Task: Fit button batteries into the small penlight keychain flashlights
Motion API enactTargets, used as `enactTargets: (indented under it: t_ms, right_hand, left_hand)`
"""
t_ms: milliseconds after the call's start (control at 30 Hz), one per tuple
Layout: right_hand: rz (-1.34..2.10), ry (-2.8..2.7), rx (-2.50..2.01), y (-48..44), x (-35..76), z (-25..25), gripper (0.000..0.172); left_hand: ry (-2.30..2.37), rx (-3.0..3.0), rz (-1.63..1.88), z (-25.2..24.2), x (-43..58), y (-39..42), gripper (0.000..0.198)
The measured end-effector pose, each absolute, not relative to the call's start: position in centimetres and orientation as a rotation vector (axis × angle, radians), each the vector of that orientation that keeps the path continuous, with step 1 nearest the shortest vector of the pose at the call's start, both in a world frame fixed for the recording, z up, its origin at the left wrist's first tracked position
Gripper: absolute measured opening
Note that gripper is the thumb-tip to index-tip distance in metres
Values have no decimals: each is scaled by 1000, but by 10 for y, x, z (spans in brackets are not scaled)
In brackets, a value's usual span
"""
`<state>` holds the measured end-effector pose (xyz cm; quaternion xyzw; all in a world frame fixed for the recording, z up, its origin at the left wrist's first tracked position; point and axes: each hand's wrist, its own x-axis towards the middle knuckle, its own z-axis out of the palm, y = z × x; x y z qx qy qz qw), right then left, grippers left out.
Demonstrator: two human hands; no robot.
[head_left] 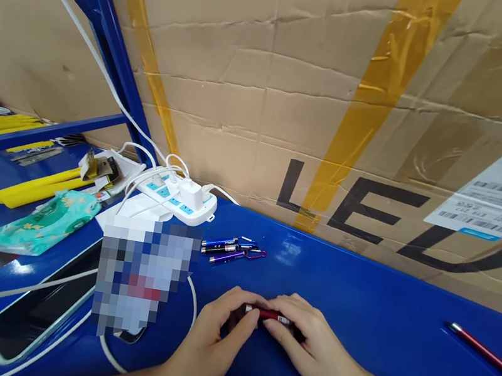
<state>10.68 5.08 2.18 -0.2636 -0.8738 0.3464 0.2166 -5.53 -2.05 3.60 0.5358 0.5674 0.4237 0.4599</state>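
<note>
A small red keychain flashlight (pixel 274 316) with a silver end lies level between my two hands, just above the blue tabletop (pixel 371 302). My left hand (pixel 216 332) pinches its silver end between thumb and fingers. Around the other end, my right hand (pixel 308 334) is closed, thumb below and fingers over the top. Parts of the tube are hidden by the fingers. Beyond my hands lie similar small tubes with clips: a blue one (pixel 218 242), a black one (pixel 222 249) and a purple one (pixel 227 256).
At right lies a red pen-like stick (pixel 486 354). A phone (pixel 42 301) with cables is at left, beside a blurred patch. Behind are a white power strip (pixel 197 212), a green patterned pouch (pixel 48 222) and yellow tubes (pixel 36 187). A large cardboard box (pixel 246 98) stands along the back.
</note>
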Motion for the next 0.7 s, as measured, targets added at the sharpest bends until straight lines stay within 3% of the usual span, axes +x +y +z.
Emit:
enactTargets:
  t_ms: [267,700]
  right_hand:
    - [769,-2508,-772,51,109,22,49]
    - [772,-2484,-712,53,107,22,55]
  left_hand:
    - [1310,1338,944,40,-53,-23,23]
    - [1318,1288,918,47,-55,-27,22]
